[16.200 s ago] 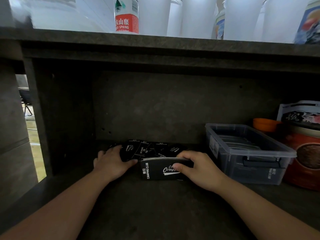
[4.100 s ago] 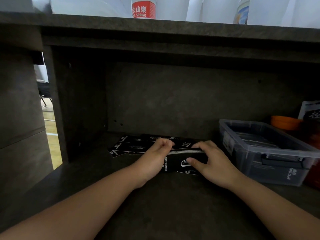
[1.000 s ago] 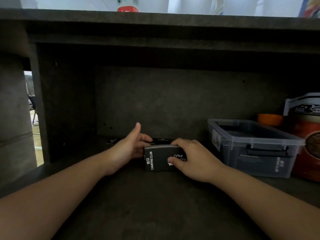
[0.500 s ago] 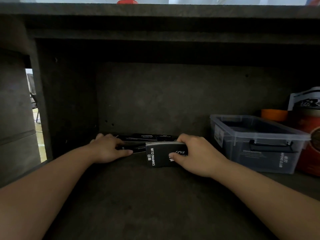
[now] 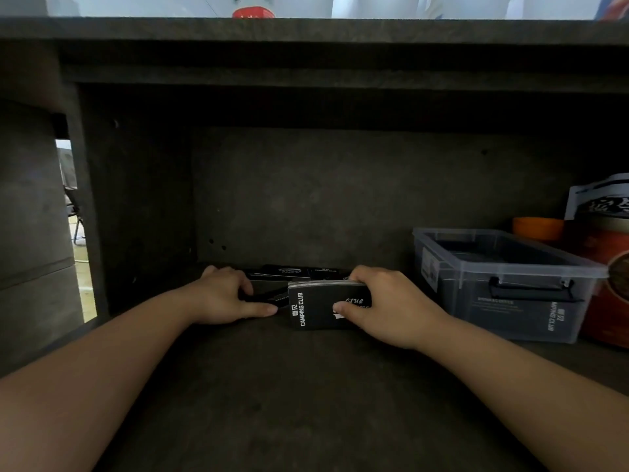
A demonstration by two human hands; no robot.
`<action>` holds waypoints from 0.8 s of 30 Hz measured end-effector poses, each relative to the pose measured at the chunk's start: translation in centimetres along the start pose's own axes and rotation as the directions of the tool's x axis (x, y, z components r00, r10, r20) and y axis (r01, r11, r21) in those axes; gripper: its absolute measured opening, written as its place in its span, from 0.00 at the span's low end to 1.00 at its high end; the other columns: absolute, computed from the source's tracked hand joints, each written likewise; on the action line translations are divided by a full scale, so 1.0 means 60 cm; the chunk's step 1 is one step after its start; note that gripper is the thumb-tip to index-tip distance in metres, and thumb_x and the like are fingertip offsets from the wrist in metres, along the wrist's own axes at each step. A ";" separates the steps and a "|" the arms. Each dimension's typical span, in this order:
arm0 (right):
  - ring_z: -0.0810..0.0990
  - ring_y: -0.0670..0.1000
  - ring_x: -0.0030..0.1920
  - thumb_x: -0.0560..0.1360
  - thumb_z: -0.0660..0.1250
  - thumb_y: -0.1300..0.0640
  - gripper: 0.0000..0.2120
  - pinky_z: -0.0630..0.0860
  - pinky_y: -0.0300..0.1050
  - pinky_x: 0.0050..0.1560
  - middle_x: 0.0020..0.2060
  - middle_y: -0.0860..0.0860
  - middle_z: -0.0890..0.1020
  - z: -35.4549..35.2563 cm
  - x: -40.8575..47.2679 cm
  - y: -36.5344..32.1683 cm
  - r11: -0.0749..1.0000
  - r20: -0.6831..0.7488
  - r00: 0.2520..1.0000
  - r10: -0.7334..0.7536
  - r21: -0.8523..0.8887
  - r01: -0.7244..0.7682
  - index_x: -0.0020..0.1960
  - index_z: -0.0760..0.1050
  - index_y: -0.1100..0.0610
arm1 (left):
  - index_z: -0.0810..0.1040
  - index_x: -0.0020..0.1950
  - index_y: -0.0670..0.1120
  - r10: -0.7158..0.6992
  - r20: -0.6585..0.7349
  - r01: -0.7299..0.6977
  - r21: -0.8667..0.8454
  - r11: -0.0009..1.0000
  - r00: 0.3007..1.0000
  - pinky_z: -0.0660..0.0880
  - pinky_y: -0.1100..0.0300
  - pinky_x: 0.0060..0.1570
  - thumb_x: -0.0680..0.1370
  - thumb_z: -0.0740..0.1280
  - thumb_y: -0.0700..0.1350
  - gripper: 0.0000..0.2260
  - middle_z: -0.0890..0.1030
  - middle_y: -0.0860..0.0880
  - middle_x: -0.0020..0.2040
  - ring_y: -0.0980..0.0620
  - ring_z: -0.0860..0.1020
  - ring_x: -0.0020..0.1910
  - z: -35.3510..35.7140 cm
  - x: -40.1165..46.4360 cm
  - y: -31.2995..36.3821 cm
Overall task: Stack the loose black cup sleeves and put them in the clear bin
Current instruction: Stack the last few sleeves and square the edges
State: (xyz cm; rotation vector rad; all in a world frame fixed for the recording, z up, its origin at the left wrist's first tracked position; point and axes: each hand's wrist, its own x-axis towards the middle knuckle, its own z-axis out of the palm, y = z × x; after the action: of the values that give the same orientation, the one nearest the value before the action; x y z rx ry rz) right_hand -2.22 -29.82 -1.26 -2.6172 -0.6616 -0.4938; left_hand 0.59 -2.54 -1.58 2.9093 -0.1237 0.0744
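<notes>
Two hands (image 5: 224, 296), one sleeve stack (image 5: 320, 306), one clear bin (image 5: 503, 284).

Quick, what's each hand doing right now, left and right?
Left hand: pinching a loose sleeve lying on the shelf.
Right hand: gripping the stack of black sleeves, standing on edge.
</notes>
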 end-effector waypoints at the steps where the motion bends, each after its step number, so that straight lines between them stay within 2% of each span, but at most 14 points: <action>1: 0.76 0.44 0.51 0.73 0.68 0.42 0.15 0.78 0.43 0.49 0.52 0.45 0.78 0.000 0.000 0.000 1.000 -0.002 1.000 -0.002 0.000 0.002 0.55 0.73 0.47 | 0.72 0.56 0.57 -0.015 0.012 0.015 0.004 1.000 1.000 0.67 0.57 0.61 0.46 0.53 0.85 0.48 0.71 0.52 0.61 0.50 0.64 0.66 -0.002 -0.002 0.004; 4: 0.77 0.44 0.51 0.73 0.68 0.41 0.15 0.78 0.44 0.50 0.51 0.45 0.78 0.002 0.002 0.002 1.000 -0.009 1.000 -0.008 -0.003 0.008 0.55 0.73 0.48 | 0.72 0.57 0.54 -0.039 -0.008 0.039 0.004 0.999 0.999 0.69 0.57 0.58 0.66 0.65 0.73 0.29 0.72 0.52 0.58 0.51 0.66 0.63 -0.001 -0.007 0.012; 6: 0.77 0.44 0.51 0.73 0.68 0.41 0.16 0.78 0.44 0.50 0.51 0.45 0.78 0.004 0.002 0.003 1.000 -0.013 1.000 -0.011 -0.006 0.011 0.55 0.73 0.48 | 0.71 0.56 0.53 -0.029 -0.062 0.025 -0.079 0.997 0.998 0.72 0.59 0.49 0.68 0.71 0.67 0.25 0.74 0.52 0.53 0.53 0.72 0.56 0.000 -0.005 0.010; 8: 0.77 0.44 0.51 0.73 0.68 0.41 0.15 0.77 0.43 0.50 0.51 0.45 0.78 0.004 0.002 0.002 1.000 -0.017 1.000 -0.013 -0.004 0.013 0.55 0.73 0.48 | 0.70 0.55 0.51 -0.027 -0.176 -0.013 -0.221 0.975 0.984 0.72 0.60 0.42 0.68 0.77 0.57 0.24 0.76 0.51 0.50 0.55 0.75 0.48 0.001 -0.002 0.008; 10: 0.77 0.44 0.51 0.73 0.68 0.42 0.14 0.77 0.42 0.49 0.51 0.45 0.79 0.003 0.002 0.001 1.000 -0.016 1.000 -0.014 0.003 0.014 0.54 0.73 0.47 | 0.70 0.59 0.50 -0.045 -0.299 -0.078 -0.390 0.918 0.953 0.75 0.59 0.46 0.68 0.79 0.47 0.25 0.79 0.49 0.51 0.54 0.78 0.46 0.001 0.001 0.007; 12: 0.77 0.44 0.51 0.73 0.69 0.42 0.14 0.76 0.41 0.49 0.52 0.45 0.79 0.002 0.002 0.001 1.000 -0.018 1.000 -0.018 0.004 0.018 0.54 0.73 0.47 | 0.73 0.64 0.52 -0.054 -0.363 -0.158 -0.531 0.833 0.930 0.76 0.57 0.56 0.69 0.78 0.40 0.26 0.80 0.50 0.52 0.55 0.79 0.49 -0.001 0.000 0.006; 13: 0.77 0.44 0.51 0.73 0.69 0.43 0.14 0.76 0.41 0.49 0.52 0.45 0.79 0.002 0.001 0.001 1.000 -0.016 1.000 -0.017 0.006 0.017 0.54 0.73 0.48 | 0.76 0.62 0.53 -0.044 -0.387 -0.204 -0.576 0.791 0.921 0.74 0.56 0.61 0.71 0.76 0.38 0.23 0.80 0.52 0.53 0.57 0.79 0.52 -0.002 0.000 0.004; 15: 0.77 0.44 0.50 0.73 0.68 0.42 0.14 0.77 0.42 0.49 0.51 0.45 0.79 0.001 0.000 0.000 1.000 -0.015 1.000 -0.014 0.008 0.014 0.54 0.73 0.48 | 0.84 0.50 0.57 -0.021 -0.458 -0.267 -0.554 0.789 0.888 0.68 0.55 0.69 0.73 0.73 0.37 0.14 0.79 0.55 0.55 0.57 0.76 0.58 -0.003 0.000 0.001; 17: 0.77 0.44 0.50 0.73 0.69 0.42 0.14 0.77 0.43 0.50 0.51 0.45 0.79 0.000 0.000 0.000 1.000 -0.016 1.000 -0.014 0.007 0.014 0.54 0.73 0.48 | 0.84 0.40 0.62 -0.063 -0.502 -0.221 -0.486 0.845 0.863 0.60 0.55 0.73 0.74 0.72 0.38 0.16 0.74 0.55 0.58 0.55 0.69 0.64 -0.002 0.001 -0.003; 18: 0.77 0.44 0.50 0.73 0.69 0.42 0.14 0.77 0.43 0.50 0.51 0.45 0.79 0.000 0.000 -0.001 1.000 -0.014 1.000 -0.013 0.007 0.014 0.54 0.73 0.48 | 0.83 0.40 0.62 -0.082 -0.494 -0.196 -0.485 0.852 0.866 0.59 0.55 0.73 0.75 0.71 0.38 0.17 0.74 0.55 0.59 0.54 0.67 0.66 -0.002 0.000 -0.003; 19: 0.77 0.44 0.50 0.73 0.69 0.42 0.14 0.77 0.43 0.50 0.51 0.45 0.79 0.000 0.000 -0.001 1.000 -0.013 1.000 -0.013 0.008 0.013 0.54 0.73 0.48 | 0.83 0.41 0.60 -0.086 -0.474 -0.196 -0.515 0.834 0.877 0.62 0.54 0.72 0.76 0.70 0.37 0.16 0.75 0.55 0.58 0.53 0.69 0.65 -0.002 0.000 -0.004; 21: 0.77 0.44 0.50 0.73 0.69 0.42 0.14 0.77 0.42 0.49 0.50 0.45 0.79 0.001 0.000 -0.001 1.000 -0.015 1.000 -0.013 0.008 0.013 0.54 0.73 0.48 | 0.84 0.45 0.56 -0.084 -0.396 -0.194 -0.611 0.768 0.914 0.71 0.55 0.66 0.78 0.67 0.35 0.15 0.80 0.54 0.54 0.54 0.77 0.56 -0.004 -0.004 0.001; 22: 0.77 0.44 0.50 0.73 0.69 0.43 0.14 0.77 0.42 0.49 0.50 0.45 0.79 0.000 0.000 -0.001 1.000 -0.017 1.000 -0.013 0.008 0.013 0.54 0.73 0.47 | 0.84 0.48 0.54 -0.070 -0.348 -0.181 -0.635 0.751 0.935 0.73 0.57 0.63 0.77 0.68 0.36 0.12 0.81 0.54 0.53 0.57 0.78 0.52 -0.006 -0.008 0.006; 24: 0.76 0.43 0.50 0.73 0.69 0.43 0.14 0.76 0.40 0.48 0.51 0.44 0.78 0.001 -0.001 -0.002 1.000 -0.019 1.000 -0.012 0.013 0.012 0.54 0.73 0.47 | 0.82 0.56 0.54 -0.026 -0.234 -0.137 -0.650 0.747 0.972 0.72 0.63 0.60 0.75 0.73 0.44 0.11 0.80 0.55 0.56 0.60 0.77 0.53 -0.002 -0.009 0.011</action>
State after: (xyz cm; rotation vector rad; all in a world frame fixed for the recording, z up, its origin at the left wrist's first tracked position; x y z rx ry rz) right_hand -2.31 -29.74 -1.28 -2.5945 -0.6728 -0.5152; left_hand -0.03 -3.08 -1.33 2.1545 -0.1595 0.3100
